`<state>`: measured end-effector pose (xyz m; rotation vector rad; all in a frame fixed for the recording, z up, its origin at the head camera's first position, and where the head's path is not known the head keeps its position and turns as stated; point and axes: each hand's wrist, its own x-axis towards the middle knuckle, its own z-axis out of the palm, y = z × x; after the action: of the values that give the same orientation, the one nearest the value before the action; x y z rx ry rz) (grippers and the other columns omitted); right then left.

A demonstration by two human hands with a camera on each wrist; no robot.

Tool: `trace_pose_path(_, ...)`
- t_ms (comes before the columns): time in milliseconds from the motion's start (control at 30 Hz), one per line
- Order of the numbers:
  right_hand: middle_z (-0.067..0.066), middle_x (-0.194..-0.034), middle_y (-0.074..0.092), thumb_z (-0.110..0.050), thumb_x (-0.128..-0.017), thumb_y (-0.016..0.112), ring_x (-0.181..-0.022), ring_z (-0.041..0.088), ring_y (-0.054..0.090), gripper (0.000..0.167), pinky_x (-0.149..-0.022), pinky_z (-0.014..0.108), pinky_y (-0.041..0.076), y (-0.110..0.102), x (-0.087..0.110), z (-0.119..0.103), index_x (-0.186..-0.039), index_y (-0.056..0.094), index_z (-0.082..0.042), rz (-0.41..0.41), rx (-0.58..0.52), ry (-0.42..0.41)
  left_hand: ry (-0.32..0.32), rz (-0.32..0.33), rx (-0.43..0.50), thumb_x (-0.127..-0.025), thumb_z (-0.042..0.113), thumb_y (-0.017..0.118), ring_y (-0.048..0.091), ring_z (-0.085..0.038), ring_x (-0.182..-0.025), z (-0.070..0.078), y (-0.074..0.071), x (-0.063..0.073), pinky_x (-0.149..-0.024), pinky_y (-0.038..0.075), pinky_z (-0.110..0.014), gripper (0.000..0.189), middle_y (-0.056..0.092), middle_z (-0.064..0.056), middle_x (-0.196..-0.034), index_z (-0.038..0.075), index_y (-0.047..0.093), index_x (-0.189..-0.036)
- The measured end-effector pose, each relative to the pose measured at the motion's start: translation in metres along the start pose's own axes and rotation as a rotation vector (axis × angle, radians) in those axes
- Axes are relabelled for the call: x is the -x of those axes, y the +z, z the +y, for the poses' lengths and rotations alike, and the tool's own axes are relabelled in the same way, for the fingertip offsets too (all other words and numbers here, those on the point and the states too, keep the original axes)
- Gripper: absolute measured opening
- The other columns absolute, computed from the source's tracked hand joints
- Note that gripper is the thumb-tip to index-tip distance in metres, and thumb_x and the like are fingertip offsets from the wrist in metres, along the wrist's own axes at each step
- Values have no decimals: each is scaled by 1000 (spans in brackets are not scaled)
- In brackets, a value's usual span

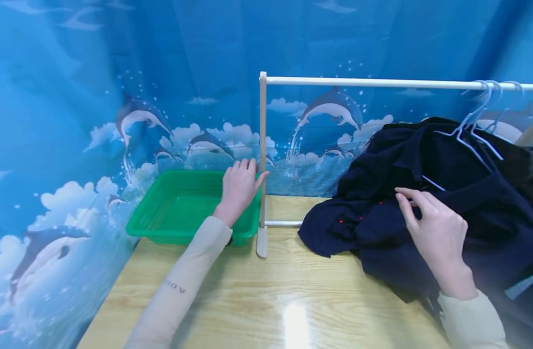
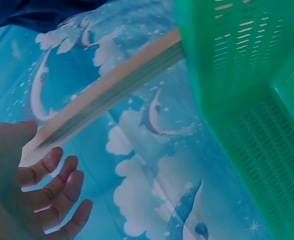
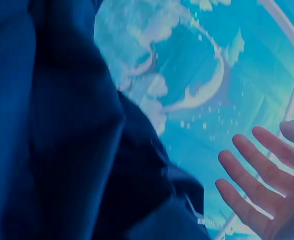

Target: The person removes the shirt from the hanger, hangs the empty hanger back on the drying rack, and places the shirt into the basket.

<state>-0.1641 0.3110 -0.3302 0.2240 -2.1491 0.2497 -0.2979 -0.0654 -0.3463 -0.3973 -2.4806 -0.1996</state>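
Note:
My left hand (image 1: 240,186) is at the wooden left post (image 1: 263,135) of a clothes rack, above the right end of a green plastic basket (image 1: 179,206). Its fingers are loosely bent with nothing between them in the left wrist view, the thumb close by the post; I cannot tell whether they touch. Over the dark navy clothes (image 1: 423,218) hovers my right hand (image 1: 438,232), thumb and forefinger near each other. In the right wrist view its fingers (image 3: 251,175) spread beside the dark cloth, holding nothing.
Pale wire hangers (image 1: 460,129) hook over the rack's white rail (image 1: 367,82) at the right. The clothes bunch down onto the light wooden table (image 1: 244,300). A low crossbar (image 1: 284,223) joins the post's foot. Behind hangs a blue dolphin-print curtain (image 1: 196,58).

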Motion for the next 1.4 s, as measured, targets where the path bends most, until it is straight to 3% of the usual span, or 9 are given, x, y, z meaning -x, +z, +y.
trace_pose_path(267,20,-105,74,-24,-100,65,-74,42,63,25,-43,33,28,-20,-20,23,-114,75,-6,88,65,37,18,-20,-38,-102,44,59,63,-27,-94,-2,8,1,-76,53,-38,41,66,-10,-102,6,65,-115)
trace_pose_path(467,28,-114,69,-25,-104,58,-86,51,61,33,-49,54,39,-35,-40,38,-123,70,-1,96,193,108,20,-12,-44,-103,42,58,61,-26,-89,-3,8,3,-73,50,-37,37,64,-8,-96,6,63,-111)
trace_pose_path(600,28,-122,65,-31,-107,51,-103,52,59,39,-77,60,48,-45,-51,53,-128,67,-2,116,222,182,32,-13,-31,-104,41,56,60,-26,-86,-3,8,3,-72,50,-37,36,64,-8,-94,6,63,-109)
trace_pose_path(767,28,-137,53,-28,-112,33,-131,46,47,44,-110,58,36,-53,-55,70,-140,56,-3,76,172,377,45,-13,-26,-104,41,55,60,-25,-85,0,8,1,-73,50,-37,36,64,-7,-93,6,62,-107)
trace_pose_path(900,33,-133,52,-26,-113,29,-123,50,49,46,-98,60,41,-54,-50,81,-144,48,1,-98,223,526,39,-22,-20,-104,41,55,60,-25,-85,2,8,0,-73,50,-37,36,64,-7,-92,6,62,-108)
trace_pose_path(1033,36,-106,60,-39,-110,36,-88,55,53,55,-71,61,41,-50,-40,94,-125,58,10,-219,269,493,36,-30,-14,-104,40,54,59,-25,-84,3,8,-1,-73,49,-37,36,64,-7,-92,5,62,-109)
trace_pose_path(1100,35,-91,60,-40,-109,41,-74,53,52,55,-61,55,38,-48,-37,97,-116,60,11,-228,267,463,38,-33,-13,-104,40,54,60,-25,-85,4,8,-2,-73,49,-37,36,64,-7,-92,5,62,-109)
trace_pose_path(1233,33,-77,57,-31,-107,52,-64,50,49,44,-54,46,31,-45,-36,95,-113,60,12,-193,255,439,42,-32,-12,-104,40,55,60,-25,-87,6,9,-4,-74,50,-36,37,65,-7,-94,5,62,-111)
trace_pose_path(1400,36,-89,61,-25,-106,54,-73,57,52,37,-57,55,34,-39,-34,94,-111,62,12,-79,232,394,44,-28,-8,-104,40,56,61,-24,-87,6,9,-3,-74,50,-36,36,66,-7,-95,5,62,-113)
